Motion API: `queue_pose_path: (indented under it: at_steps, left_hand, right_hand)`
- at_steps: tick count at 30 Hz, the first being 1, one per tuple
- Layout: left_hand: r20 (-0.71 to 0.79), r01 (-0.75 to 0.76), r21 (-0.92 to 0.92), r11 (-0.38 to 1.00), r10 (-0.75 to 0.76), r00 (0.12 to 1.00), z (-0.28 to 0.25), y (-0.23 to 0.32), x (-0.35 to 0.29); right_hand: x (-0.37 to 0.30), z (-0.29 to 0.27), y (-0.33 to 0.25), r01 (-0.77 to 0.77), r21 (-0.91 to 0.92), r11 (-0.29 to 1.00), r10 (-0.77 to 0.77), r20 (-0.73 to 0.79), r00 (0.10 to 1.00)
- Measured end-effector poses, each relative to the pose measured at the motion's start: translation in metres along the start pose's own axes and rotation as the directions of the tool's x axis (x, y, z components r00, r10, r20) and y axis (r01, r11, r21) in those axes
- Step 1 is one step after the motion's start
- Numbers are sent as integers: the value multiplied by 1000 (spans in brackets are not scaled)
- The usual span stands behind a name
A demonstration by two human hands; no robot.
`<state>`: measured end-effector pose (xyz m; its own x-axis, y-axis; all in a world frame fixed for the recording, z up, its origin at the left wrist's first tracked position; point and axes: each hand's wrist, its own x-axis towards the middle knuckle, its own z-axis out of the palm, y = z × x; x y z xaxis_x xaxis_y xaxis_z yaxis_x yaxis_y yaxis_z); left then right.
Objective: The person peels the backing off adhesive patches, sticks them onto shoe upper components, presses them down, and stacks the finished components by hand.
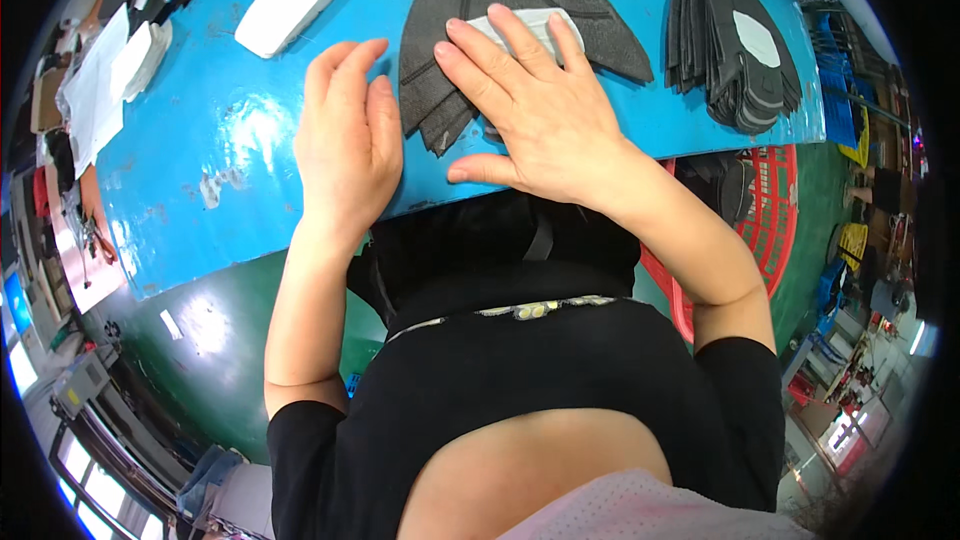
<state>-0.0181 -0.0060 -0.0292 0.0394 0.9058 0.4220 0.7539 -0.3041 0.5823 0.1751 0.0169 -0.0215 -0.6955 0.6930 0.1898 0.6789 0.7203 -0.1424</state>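
Note:
In front of me on the blue table lies a black curved shoe-upper piece (440,15), wide and arched, with a raised seam line. A white oval patch (545,22) rests on its middle. My right hand (545,105) lies flat over the patch and the black piece, fingers spread. My left hand (350,130) hovers or rests beside the piece's left edge, fingers extended and slightly bent, holding nothing. Beyond it, to the upper left, sits a stack of white patches (288,8).
The blue table (200,140) spans the view. At right stands a fanned stack of black pieces (715,40), a white patch (757,38) on top. Below the table edge is a red plastic basket (775,220) with black pieces. White sheets (100,90) lie at far left.

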Motion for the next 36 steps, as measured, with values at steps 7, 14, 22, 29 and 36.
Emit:
queue_pose_path:
  at_steps: [7,14,22,29,36]
  left_hand:
    - [41,31,1,1000,-31,999,-5,15,-19]
    - [144,-272,187,944,248,958,11,36,-5]
    - [276,-212,188,959,156,949,12,36,-2]
    - [189,-23,-159,987,54,981,-16,25,32]
    - [-10,200,-83,976,-202,979,-35,-37,179]
  right_hand:
    - [-2,-15,40,-100,-1,995,92,-392,915]
    - [-18,3,63,-429,-187,884,332,-394,857]
    - [-12,0,59,-451,-104,887,344,-503,793]
    - [-18,-7,58,-487,176,855,518,-326,791]
    - [-13,-1,49,-333,380,863,485,-439,756]
